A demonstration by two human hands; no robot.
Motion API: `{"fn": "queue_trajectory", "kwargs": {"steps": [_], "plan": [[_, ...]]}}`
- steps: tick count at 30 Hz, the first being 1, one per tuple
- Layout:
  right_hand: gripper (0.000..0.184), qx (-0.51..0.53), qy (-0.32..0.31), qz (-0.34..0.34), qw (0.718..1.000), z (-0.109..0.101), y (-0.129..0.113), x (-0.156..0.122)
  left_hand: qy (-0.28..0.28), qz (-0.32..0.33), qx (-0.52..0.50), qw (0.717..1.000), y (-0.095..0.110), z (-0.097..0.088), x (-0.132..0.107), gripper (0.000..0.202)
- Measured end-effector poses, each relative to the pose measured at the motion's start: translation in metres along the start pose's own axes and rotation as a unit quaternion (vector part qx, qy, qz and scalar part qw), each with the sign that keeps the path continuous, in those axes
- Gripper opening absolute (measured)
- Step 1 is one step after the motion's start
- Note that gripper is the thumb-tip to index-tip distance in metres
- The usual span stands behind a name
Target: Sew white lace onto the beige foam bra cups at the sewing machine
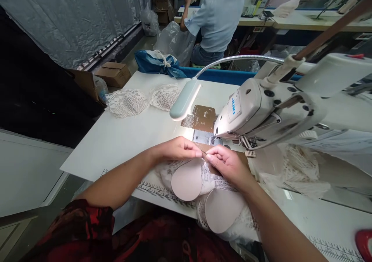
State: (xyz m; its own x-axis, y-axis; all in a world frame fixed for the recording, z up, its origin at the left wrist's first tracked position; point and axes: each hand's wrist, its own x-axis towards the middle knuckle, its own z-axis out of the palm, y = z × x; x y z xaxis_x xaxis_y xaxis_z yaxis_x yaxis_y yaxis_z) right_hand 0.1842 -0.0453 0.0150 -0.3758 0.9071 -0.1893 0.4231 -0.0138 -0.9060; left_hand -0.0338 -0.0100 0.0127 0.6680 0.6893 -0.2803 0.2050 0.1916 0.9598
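My left hand [177, 149] and my right hand [226, 165] meet fingertip to fingertip in front of the sewing machine [261, 111], both pinched on the top edge of a lace bra piece [209, 180]. Two pale pink padded cups [187, 182] of that piece face up, one under each hand. The pinched edge lies just short of the needle plate [205, 137]. What exactly sits between the fingertips is too small to make out.
Two finished white lace pieces [128, 102] lie at the table's far left. A gooseneck lamp [184, 99] hangs over the plate. More lace [299, 165] is heaped right of the machine. A person in a blue shirt [216, 21] sits at the bench behind.
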Motion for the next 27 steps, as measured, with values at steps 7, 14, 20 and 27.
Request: {"fn": "queue_trajectory", "kwargs": {"steps": [7,14,20,27], "plan": [[0.036,-0.200,-0.025,0.061,0.978,-0.049,0.002,-0.038,-0.018,-0.094,-0.174,0.980,-0.007,-0.031,-0.005,0.072],[0.033,-0.238,-0.041,0.087,0.967,-0.038,0.026,-0.093,-0.025,-0.048,-0.046,0.998,-0.003,-0.029,-0.011,0.058],[0.037,-0.167,0.089,0.020,0.982,-0.005,0.003,-0.089,-0.055,-0.002,0.357,0.932,0.016,0.006,-0.026,0.020],[0.034,-0.124,0.059,-0.049,0.989,0.024,-0.035,-0.044,0.126,0.055,0.480,0.867,0.038,-0.021,-0.079,0.010]]}}
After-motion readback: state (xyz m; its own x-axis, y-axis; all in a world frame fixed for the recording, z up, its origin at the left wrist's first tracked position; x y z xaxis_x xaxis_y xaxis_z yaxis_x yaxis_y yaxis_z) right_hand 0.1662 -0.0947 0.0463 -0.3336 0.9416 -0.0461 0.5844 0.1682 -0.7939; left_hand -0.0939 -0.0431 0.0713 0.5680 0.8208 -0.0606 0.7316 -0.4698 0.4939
